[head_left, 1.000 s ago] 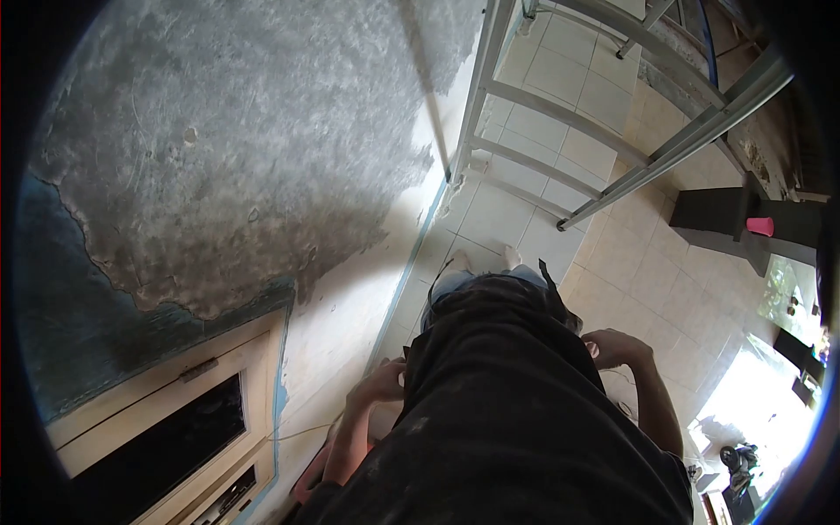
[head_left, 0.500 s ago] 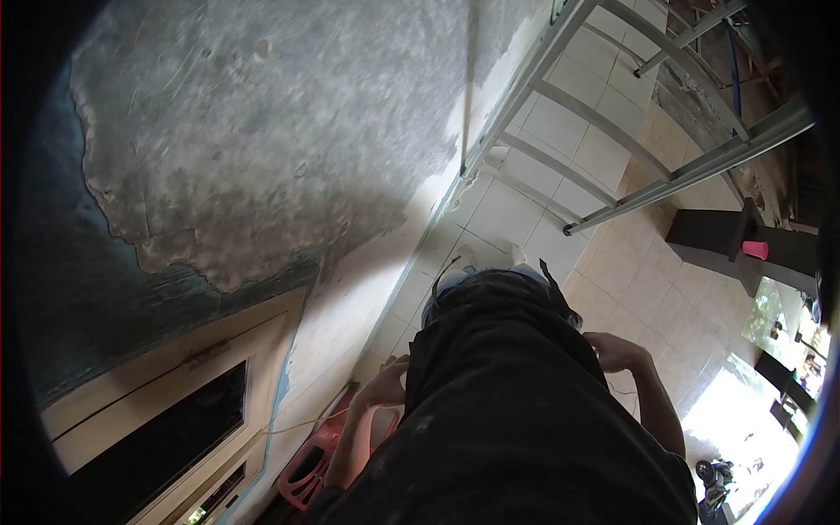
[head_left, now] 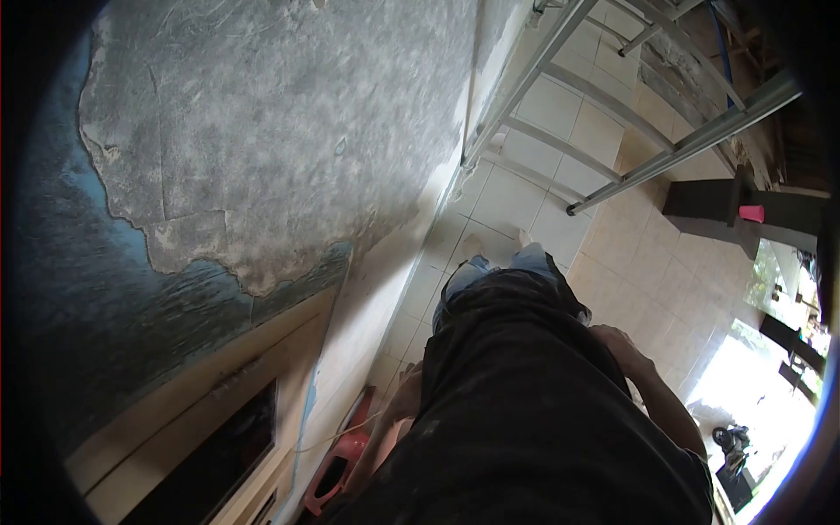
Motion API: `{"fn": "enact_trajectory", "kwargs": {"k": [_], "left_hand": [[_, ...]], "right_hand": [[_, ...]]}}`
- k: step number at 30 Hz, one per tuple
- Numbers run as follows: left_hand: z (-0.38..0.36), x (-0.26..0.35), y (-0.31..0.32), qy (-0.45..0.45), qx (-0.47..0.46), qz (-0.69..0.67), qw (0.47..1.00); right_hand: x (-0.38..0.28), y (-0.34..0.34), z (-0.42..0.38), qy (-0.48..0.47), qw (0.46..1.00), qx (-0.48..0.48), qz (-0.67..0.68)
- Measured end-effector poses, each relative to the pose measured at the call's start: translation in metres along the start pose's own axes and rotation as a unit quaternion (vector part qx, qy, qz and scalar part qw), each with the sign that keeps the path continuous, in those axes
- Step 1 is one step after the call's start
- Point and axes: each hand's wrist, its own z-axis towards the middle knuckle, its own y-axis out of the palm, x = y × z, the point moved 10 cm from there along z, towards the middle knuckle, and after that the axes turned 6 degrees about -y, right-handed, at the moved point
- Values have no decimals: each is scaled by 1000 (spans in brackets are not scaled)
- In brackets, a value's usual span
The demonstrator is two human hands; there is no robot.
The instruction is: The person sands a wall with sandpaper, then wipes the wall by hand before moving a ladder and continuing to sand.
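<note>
Looking straight down the black cloth shirt (head_left: 525,411), the person keeps both elbows bent and both hands tucked against it. The left hand (head_left: 409,389) presses into the shirt's left edge, mostly hidden (its grip cannot be told). The right hand (head_left: 615,343) curls against the shirt's right edge, fingers bent inward. A red plastic stool (head_left: 337,468) stands below the shirt's left side.

Hands at the shirt, by a patchy wall

Both hands, left (head_left: 404,394) and right (head_left: 617,343), press against the black shirt (head_left: 525,411); a ladder (head_left: 612,114) leans nearby.
</note>
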Motion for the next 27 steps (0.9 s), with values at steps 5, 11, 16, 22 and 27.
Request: {"fn": "enact_trajectory", "kwargs": {"k": [5, 11, 16, 22, 27], "left_hand": [[-4, -9, 0, 10, -7, 1, 1000], [-7, -12, 1, 13, -5, 2, 1000], [-16, -13, 6, 1, -11, -1, 1000], [-31, -26, 4, -17, -22, -5, 1000], [-68, -56, -7, -40, -28, -22, 999]], "right_hand": [[-9, 22, -12, -19, 1000, 16, 5], [-22, 13, -8, -10, 998, -41, -44], [-13, 16, -8, -29, 999, 42, 1], [-14, 6, -6, 14, 991, -25, -131], [-21, 19, 7, -64, 992, -21, -103]]}}
